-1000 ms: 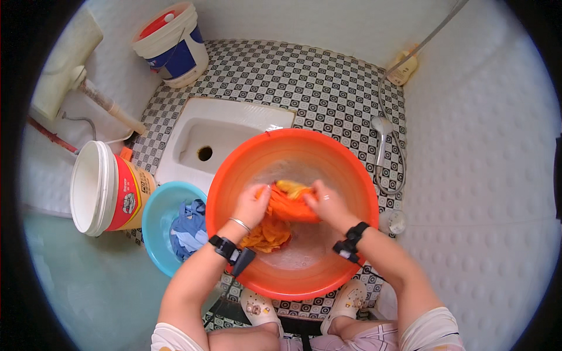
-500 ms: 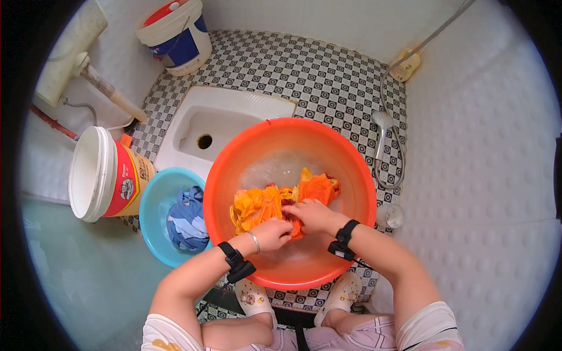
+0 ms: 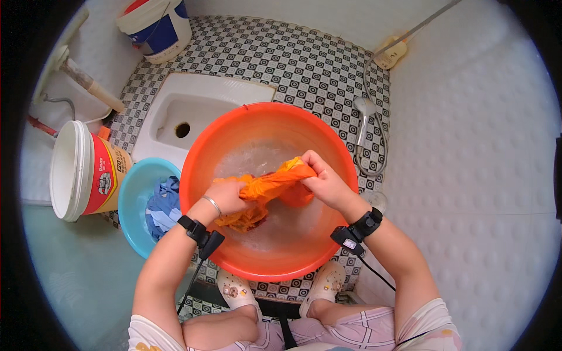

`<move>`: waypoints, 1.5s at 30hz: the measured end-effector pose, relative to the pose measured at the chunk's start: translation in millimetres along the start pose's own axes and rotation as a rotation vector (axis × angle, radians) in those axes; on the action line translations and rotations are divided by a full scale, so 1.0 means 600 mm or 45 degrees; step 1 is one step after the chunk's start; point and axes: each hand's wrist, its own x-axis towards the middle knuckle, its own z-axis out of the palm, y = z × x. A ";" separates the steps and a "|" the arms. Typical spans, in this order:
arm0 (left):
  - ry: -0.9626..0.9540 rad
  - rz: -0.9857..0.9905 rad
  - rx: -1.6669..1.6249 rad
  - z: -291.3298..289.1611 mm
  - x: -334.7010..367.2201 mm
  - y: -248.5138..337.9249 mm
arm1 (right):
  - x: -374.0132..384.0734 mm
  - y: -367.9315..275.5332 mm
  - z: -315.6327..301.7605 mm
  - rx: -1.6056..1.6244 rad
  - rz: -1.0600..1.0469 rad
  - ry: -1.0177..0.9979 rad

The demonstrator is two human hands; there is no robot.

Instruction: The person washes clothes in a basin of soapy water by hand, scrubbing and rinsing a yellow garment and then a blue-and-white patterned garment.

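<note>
A wet orange and yellow garment [image 3: 266, 187] is stretched between my two hands above a large orange basin [image 3: 199, 146]. My left hand [image 3: 227, 196] is closed around its left part, with folds hanging below the fingers. Pinched in my right hand [image 3: 323, 178] is the right end, lifted a little higher. Part of the cloth hangs toward the shallow, cloudy water [image 3: 293, 225] in the basin. The garment's exact kind cannot be told from its bunched shape.
Left of the basin is a light blue basin [image 3: 130, 202] holding blue cloth [image 3: 164, 205]. Beside it a white bucket [image 3: 105, 175] leans on its side. A squat toilet [image 3: 158, 126], another bucket [image 3: 158, 32], a shower head [image 3: 364, 108] and a yellowish bottle [image 3: 391, 54] surround the work area.
Both hands have moved apart and raised the orange garment, which lay bunched in the basin before. It is now stretched between them. The whole view has shifted slightly.
</note>
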 end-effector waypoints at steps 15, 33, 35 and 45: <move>1.060 -0.021 -0.488 -0.083 -0.042 -0.069 | -0.042 -0.039 -0.004 0.679 0.142 -0.078; 0.021 0.079 0.387 0.004 -0.057 -0.069 | -0.059 -0.065 -0.001 0.232 -0.062 -0.424; 0.182 0.050 0.451 0.028 -0.056 -0.091 | -0.057 -0.065 0.000 0.180 -0.061 -0.471; 0.331 -0.104 -1.270 -0.042 -0.035 -0.096 | -0.046 -0.039 -0.030 0.396 0.034 -0.200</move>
